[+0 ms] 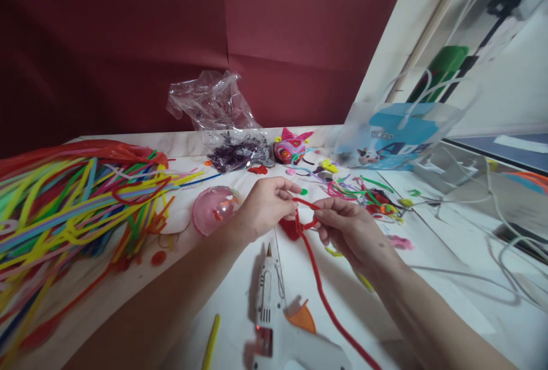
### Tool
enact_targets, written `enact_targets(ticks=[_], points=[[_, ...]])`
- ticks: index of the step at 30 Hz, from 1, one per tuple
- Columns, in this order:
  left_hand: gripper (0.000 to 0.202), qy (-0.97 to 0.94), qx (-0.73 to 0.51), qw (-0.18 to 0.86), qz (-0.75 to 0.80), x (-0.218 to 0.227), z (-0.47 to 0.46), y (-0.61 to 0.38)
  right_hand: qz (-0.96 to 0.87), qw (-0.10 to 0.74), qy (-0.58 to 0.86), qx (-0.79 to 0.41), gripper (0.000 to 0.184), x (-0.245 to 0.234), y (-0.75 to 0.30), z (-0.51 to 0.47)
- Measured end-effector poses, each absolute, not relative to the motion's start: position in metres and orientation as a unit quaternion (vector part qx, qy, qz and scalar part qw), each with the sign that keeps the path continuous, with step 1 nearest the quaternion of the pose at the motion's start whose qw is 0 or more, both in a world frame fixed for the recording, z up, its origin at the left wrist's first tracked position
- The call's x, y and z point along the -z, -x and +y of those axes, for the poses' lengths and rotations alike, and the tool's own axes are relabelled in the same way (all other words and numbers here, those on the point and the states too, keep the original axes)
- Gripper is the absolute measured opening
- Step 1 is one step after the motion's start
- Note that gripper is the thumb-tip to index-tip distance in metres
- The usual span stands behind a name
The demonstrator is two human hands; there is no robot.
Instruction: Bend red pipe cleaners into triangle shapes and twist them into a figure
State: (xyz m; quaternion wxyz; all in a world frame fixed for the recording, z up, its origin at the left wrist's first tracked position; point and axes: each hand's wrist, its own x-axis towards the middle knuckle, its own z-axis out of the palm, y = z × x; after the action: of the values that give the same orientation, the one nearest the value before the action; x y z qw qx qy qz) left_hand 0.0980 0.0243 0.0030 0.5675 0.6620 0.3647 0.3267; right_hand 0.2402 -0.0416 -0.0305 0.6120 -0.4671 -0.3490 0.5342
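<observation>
Between my two hands a red pipe cleaner (317, 278) is bent into a small loop, and its long tail hangs down toward the lower right. My left hand (270, 203) pinches the loop's left side. At the loop's right side the fingers of my right hand (349, 222) are closed on the same pipe cleaner. Behind the loop, partly covered, is a dark red piece (291, 228) whose kind I cannot make out. A white hot glue gun (270, 301) lies below my hands, nozzle pointing away, with a small red light on. Beside it rests an orange piece (303, 317).
Many coloured pipe cleaners (85, 204) spread over the left side. A pink transparent dome (209, 210) stands left of my hands. Farther back are a clear plastic bag (218, 107), a colourful mask-like craft (293, 146) and a blue-white carrier bag (394, 136). Cables (500, 227) run along the right.
</observation>
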Motion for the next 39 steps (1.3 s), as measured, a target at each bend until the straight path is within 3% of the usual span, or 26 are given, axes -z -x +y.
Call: enact_targets(ticks=[4,21,32,39], points=[[0.005,-0.681,-0.289,0.57,0.359,-0.003,0.024,-0.096,-0.335,0.628,0.464,-0.527,0.018,0.029,-0.242,-0.04],[0.013,-0.728,-0.321,0.505,0.335,0.002,0.028,-0.095,-0.396,0.576,0.499,-0.512,0.016,0.033,-0.241,-0.042],[0.013,-0.688,-0.429,0.447,0.377,0.025,0.022,-0.108,-0.415,0.574,0.507,-0.491,0.016,0.036,-0.237,-0.042],[0.015,-0.704,-0.38,0.481,0.359,0.018,0.025,-0.105,-0.408,0.567,0.528,-0.482,0.017,0.033,-0.243,-0.04]])
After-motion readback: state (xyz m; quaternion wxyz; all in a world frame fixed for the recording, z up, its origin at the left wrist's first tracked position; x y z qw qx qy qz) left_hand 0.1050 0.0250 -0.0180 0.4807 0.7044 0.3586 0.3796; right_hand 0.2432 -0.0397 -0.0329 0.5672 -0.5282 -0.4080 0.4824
